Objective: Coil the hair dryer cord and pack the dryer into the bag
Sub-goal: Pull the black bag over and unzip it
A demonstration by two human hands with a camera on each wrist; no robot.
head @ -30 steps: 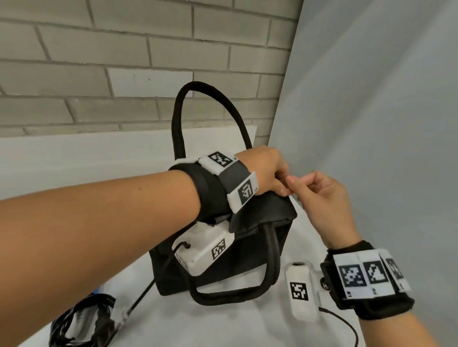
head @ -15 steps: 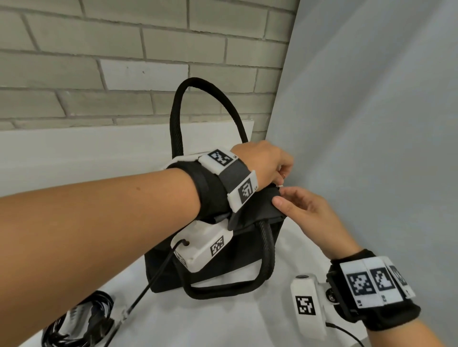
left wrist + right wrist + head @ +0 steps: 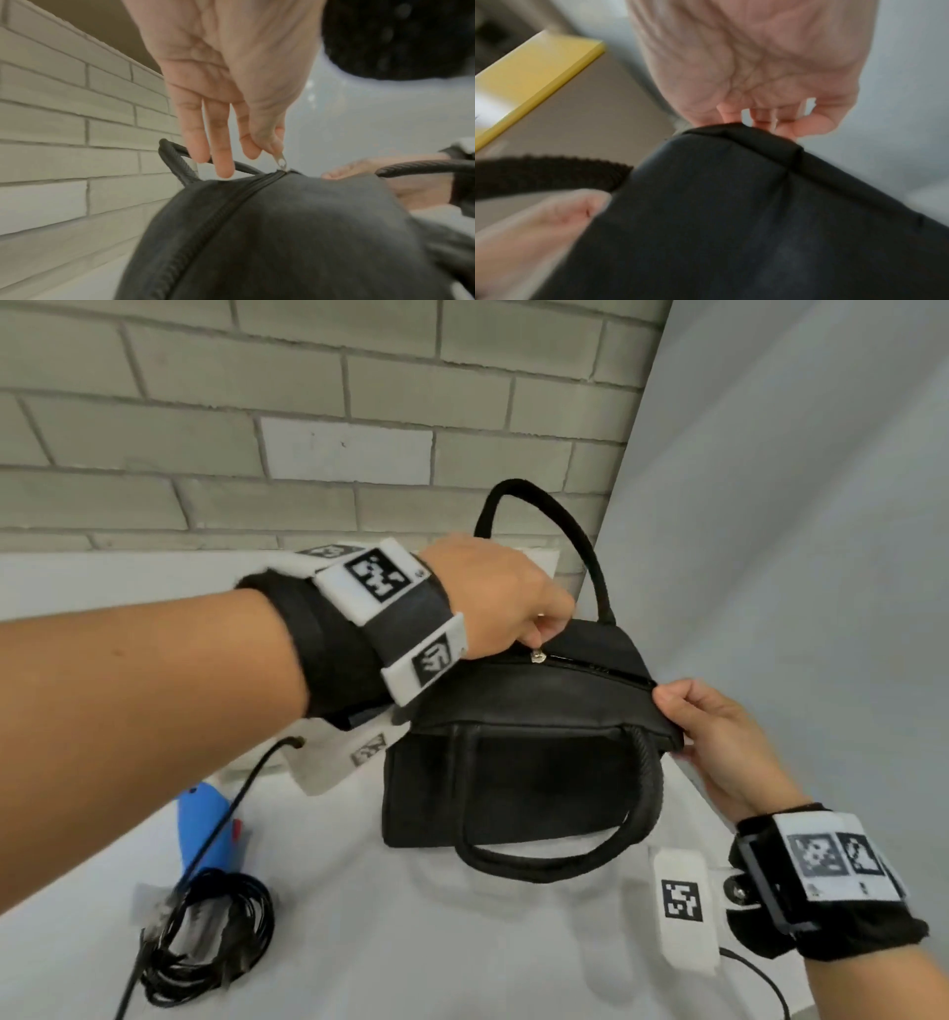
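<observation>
A black bag point(image 3: 518, 762) stands on the white table, one handle upright and the other hanging down its front. My left hand point(image 3: 542, 634) pinches the metal zipper pull point(image 3: 537, 654) near the middle of the bag's top; the left wrist view shows the pull point(image 3: 281, 162) between thumb and forefinger above the bag point(image 3: 282, 233). My right hand point(image 3: 672, 711) grips the bag's right end, its fingers curled over the fabric edge point(image 3: 770, 130). The blue hair dryer point(image 3: 203, 829) lies at the left on the table, with its black cord point(image 3: 210, 932) bundled in a coil.
A brick wall point(image 3: 308, 428) rises behind the table and a grey panel point(image 3: 796, 531) closes the right side. A thin black cable point(image 3: 241, 793) from my left wrist camera runs down across the dryer. A yellow-edged board point(image 3: 534, 71) shows in the right wrist view.
My left hand has drawn the zipper pull leftward from the bag's right end to about the middle. My right hand dropped onto the bag's right end and took hold. The dryer came into view.
</observation>
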